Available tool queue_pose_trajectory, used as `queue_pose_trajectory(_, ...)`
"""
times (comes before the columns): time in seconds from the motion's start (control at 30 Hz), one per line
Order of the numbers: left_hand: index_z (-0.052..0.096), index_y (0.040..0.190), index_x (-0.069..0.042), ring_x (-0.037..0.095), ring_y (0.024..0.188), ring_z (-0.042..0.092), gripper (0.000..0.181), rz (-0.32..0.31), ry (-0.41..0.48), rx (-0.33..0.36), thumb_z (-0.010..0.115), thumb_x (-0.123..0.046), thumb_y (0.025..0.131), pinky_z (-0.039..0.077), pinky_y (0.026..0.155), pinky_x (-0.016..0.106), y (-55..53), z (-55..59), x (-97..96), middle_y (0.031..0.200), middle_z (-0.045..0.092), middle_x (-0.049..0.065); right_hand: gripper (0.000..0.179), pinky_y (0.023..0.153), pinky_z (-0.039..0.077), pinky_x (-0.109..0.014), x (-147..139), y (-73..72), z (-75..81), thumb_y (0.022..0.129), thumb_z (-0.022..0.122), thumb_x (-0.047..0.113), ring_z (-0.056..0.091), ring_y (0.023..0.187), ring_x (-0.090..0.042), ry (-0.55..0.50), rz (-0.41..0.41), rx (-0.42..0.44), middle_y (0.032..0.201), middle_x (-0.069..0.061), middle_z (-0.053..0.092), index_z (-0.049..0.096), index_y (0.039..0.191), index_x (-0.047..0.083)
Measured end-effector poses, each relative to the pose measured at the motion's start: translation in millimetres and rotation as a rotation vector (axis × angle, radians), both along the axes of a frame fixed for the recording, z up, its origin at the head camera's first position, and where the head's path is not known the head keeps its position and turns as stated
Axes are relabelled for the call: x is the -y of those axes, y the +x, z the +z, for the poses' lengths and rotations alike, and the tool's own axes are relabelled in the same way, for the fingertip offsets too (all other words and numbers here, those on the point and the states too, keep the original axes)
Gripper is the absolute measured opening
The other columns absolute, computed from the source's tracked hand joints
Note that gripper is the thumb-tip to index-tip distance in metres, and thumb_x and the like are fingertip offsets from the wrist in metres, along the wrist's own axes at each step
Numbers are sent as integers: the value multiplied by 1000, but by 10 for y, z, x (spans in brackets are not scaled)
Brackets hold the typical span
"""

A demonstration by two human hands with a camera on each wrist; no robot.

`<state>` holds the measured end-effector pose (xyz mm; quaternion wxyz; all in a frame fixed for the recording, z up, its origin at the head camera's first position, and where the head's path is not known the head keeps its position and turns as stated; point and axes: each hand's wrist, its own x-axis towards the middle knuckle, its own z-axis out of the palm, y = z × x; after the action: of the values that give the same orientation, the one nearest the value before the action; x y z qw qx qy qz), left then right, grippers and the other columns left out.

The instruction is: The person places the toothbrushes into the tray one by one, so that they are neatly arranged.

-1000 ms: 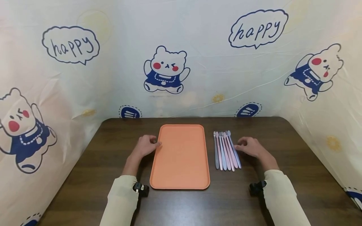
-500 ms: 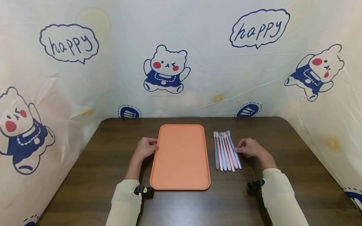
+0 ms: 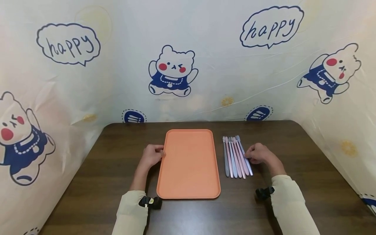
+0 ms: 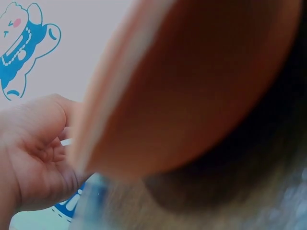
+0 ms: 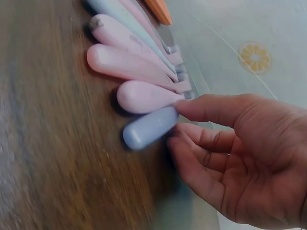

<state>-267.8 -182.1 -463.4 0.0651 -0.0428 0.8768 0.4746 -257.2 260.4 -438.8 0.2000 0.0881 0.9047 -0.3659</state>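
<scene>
On the table lies an orange tray (image 3: 188, 164), long side pointing away. My left hand (image 3: 153, 154) grips its left rim, fingers curled at the edge; in the left wrist view the tray's underside (image 4: 192, 91) looms large and blurred, partly covering the hand (image 4: 41, 153). Right of the tray, several toothbrushes (image 3: 235, 158) in pink, blue and grey lie side by side, heads at the far end. The rightmost, a blue-violet toothbrush (image 5: 149, 128), is pinched between the thumb and fingers of my right hand (image 3: 258, 153), its handle end pointing toward me.
The dark wooden table (image 3: 191, 217) has rounded far corners. Behind it hangs a pale curtain (image 3: 217, 71) printed with bears and "happy" bubbles. Each forearm wears a black wrist camera (image 3: 264, 193) over a cream sleeve (image 3: 292, 200).
My left hand has drawn in to the tray's left rim and curled onto it. The right fingers have come together on the rightmost toothbrush. The head view has shifted slightly.
</scene>
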Motion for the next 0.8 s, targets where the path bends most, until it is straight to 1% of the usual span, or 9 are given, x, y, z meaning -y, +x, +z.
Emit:
queue_pose_trajectory(0.23, 62, 129, 0, 16, 79, 65, 42, -3, -4, 0, 60, -7, 88, 59, 69, 29, 12, 17, -5, 107, 70, 20, 21, 61, 54, -24, 74, 0, 20, 86, 67, 14, 59, 66, -12, 13, -9, -13, 81, -7, 62, 68, 97, -4)
queue_pose_trajectory(0.37, 62, 129, 0, 16, 78, 65, 42, 3, -14, -5, 60, -6, 87, 59, 71, 31, 20, 14, -8, 105, 70, 20, 20, 60, 53, -23, 105, -1, -2, 85, 67, 16, 59, 66, -13, 43, -22, -23, 78, -6, 62, 69, 93, -3)
queue_pose_trajectory(0.57, 62, 129, 0, 16, 78, 66, 41, 12, -20, -7, 59, -5, 88, 60, 74, 33, 14, 10, -16, 104, 70, 19, 22, 61, 50, -25, 120, -3, -34, 86, 67, 24, 61, 69, -16, 108, -29, -52, 77, -6, 64, 67, 88, 2)
queue_pose_trajectory(0.7, 63, 127, 1, 15, 76, 65, 40, 11, -24, -28, 60, -4, 87, 60, 71, 31, 9, -3, -15, 101, 71, 19, 21, 60, 48, -25, 109, 7, -61, 85, 68, 25, 60, 67, -15, 111, -29, -78, 71, -4, 63, 65, 83, 4)
queue_pose_trajectory(0.8, 63, 127, 0, 14, 76, 65, 40, 13, -25, -31, 60, -6, 87, 60, 71, 31, 0, -3, -14, 100, 71, 18, 20, 60, 48, -25, 95, 19, -73, 85, 67, 24, 60, 67, -15, 103, -34, -83, 71, -3, 63, 65, 84, 4)
